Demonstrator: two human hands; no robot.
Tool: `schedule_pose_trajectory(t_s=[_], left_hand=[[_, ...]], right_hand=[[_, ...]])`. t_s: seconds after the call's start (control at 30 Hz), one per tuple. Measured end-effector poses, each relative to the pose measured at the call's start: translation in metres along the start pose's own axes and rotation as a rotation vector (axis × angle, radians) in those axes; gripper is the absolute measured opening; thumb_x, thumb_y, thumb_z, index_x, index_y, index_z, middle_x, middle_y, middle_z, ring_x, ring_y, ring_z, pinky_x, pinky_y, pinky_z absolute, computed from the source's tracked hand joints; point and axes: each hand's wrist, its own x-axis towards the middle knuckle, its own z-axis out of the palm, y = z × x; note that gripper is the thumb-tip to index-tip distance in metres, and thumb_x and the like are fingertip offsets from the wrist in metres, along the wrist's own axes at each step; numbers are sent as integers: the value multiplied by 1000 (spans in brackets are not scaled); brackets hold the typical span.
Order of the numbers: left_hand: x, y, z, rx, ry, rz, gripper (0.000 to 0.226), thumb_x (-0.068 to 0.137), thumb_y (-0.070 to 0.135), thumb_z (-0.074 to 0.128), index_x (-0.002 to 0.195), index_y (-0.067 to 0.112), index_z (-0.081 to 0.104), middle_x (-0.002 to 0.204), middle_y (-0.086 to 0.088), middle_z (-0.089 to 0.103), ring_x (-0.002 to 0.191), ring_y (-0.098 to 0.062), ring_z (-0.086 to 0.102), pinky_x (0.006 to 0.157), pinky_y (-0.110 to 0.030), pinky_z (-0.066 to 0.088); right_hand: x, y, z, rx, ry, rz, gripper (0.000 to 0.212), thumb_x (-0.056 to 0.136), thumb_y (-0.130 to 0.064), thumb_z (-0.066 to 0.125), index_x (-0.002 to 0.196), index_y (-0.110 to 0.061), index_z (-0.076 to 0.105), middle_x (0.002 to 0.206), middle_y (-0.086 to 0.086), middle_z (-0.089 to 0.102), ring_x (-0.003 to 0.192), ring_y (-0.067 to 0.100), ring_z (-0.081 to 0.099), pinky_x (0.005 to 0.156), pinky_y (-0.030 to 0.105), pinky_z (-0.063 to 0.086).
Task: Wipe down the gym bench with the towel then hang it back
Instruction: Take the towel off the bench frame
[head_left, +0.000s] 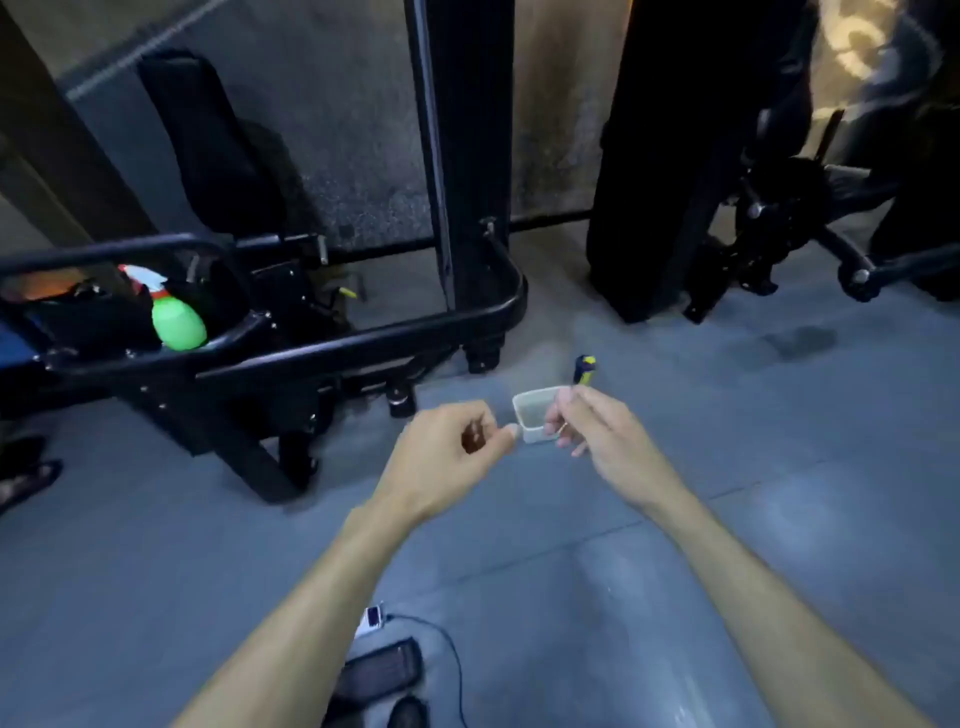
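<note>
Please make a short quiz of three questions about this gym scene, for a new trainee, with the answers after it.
1. True or false: the green spray bottle lies on the black machine frame at the left.
2. What stands on the floor just beyond the hands? A) a red bucket B) a small white container C) a folded towel
3. Fill in: neither the left hand nor the right hand holds a ____, the item needed for wiping.

Key
1. True.
2. B; a small dark blue and yellow item stands behind it.
3. Towel; none shows in this view. The left hand's fingers are curled on nothing visible; the right hand seems to pinch something thin, too small to tell.
</note>
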Motion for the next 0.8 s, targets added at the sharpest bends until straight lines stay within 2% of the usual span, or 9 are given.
schedule_pose_trajectory(t_s=[0.1,0.13,0.23,0.3,0.37,0.43,0.53,0.6,0.8], left_hand=[[-54,-56,19,46,-35,-93,21,95,43,60,80,29,61,77,14,63,79,-6,58,76,-31,48],[-79,-74,24,23,-69,-159,16,96,41,60,86,29,64,84,16,65,85,-4,59,81,-29,47],[-153,-118,28,47,-68,-316,17,98,43,58,106,31,68,106,19,68,102,-1,59,90,-27,47],[-203,-139,26,118,-54,-430,26,98,44,57,119,31,67,119,17,68,111,-9,60,96,-30,47],[-255,-154,20,180,-53,-542,37,98,47,55,128,28,65,126,11,67,117,-17,59,101,-35,46],[-310,-161,10,187,-32,-673,48,96,54,48,132,25,63,129,7,67,119,-20,60,103,-36,45],[-400,-162,-2,161,76,-868,63,91,65,35,131,25,63,131,7,66,121,-20,60,103,-33,44],[-464,-158,-6,158,161,-996,59,92,65,36,130,28,63,129,9,67,120,-19,60,102,-31,44],[-651,-124,-1,125,340,-1231,44,98,56,47,130,29,62,129,10,66,122,-17,58,104,-32,43]], right_hand=[[-3,41,46,-150,-126,32,37,106,-41,50,96,-9,65,100,13,72,93,25,67,84,40,51],[-8,55,64,-179,-205,64,33,105,-41,51,96,-14,65,99,6,73,94,21,67,88,37,50],[-24,83,120,-250,-379,37,23,105,-42,52,90,-28,63,81,-28,66,78,-9,59,75,10,42],[-36,98,158,-279,-503,11,18,105,-42,52,93,-32,62,81,-31,64,79,-15,56,77,6,39],[-51,111,192,-314,-624,-31,14,104,-43,52,102,-34,64,95,-26,66,90,-14,57,86,11,40],[-69,121,226,-363,-737,-78,20,104,-45,51,111,-33,66,109,-18,65,105,-3,59,94,20,41],[-108,129,276,-449,-904,-147,27,102,-54,47,114,-37,63,116,-15,64,107,4,59,94,25,42],[-141,130,307,-492,-999,-190,41,99,-60,43,123,-33,63,121,-15,63,106,4,57,99,27,42],[-288,114,391,-541,-1228,-328,52,102,-58,41,139,-25,58,140,-11,57,131,10,50,110,27,36]])
